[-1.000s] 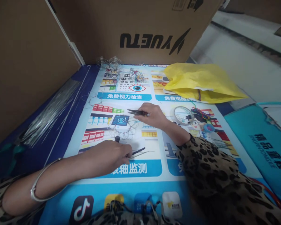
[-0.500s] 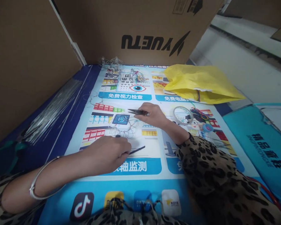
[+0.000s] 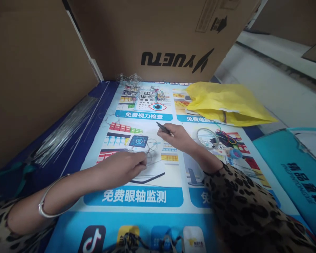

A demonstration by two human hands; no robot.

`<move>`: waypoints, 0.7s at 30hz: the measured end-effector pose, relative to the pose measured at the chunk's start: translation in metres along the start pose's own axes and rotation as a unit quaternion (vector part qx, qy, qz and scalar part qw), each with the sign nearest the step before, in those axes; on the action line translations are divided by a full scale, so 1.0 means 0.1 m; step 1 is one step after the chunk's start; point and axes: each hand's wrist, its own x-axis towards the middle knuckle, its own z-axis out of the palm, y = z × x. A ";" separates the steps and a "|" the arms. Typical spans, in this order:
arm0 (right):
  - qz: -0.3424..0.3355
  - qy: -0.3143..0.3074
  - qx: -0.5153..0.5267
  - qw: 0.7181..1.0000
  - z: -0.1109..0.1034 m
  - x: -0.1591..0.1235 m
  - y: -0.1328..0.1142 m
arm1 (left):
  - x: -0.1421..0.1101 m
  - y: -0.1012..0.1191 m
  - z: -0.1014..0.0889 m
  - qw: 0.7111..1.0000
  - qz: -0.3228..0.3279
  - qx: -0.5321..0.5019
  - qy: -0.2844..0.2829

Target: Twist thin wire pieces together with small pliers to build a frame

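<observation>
My left hand is closed in a pinch over the lower middle of the printed sheet. Thin wire with loops spreads out from its fingertips; the exact grip point is hidden. To the right and farther away, my right hand is closed around dark needle-nose pliers. Their narrow tips point up and left, away from the wire loops, and look close together. Most of the pliers' handles are hidden in the palm.
Wire pieces lie at the back, and straight wires on the left. A round clear dish, coloured strands and a small blue container sit right. Beyond are a yellow bag, a teal box and cardboard.
The pliers have turned in my right hand, and their tips, earlier apart, now look together. My left hand has shifted slightly relative to the print. The whole view has tilted a little upward.
</observation>
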 end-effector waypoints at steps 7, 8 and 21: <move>-0.123 -0.116 -0.002 0.986 -0.14 -0.02 -0.30 | 0.05 -0.19 0.05 0.986 -0.040 0.139 0.089; -0.132 -0.128 -0.019 0.983 -0.12 -0.02 -0.32 | 0.06 -0.19 0.05 0.983 -0.037 0.152 0.096; -0.029 -0.082 -0.075 0.993 -0.25 0.11 -0.17 | 0.45 -0.31 -0.37 0.969 0.030 0.193 0.151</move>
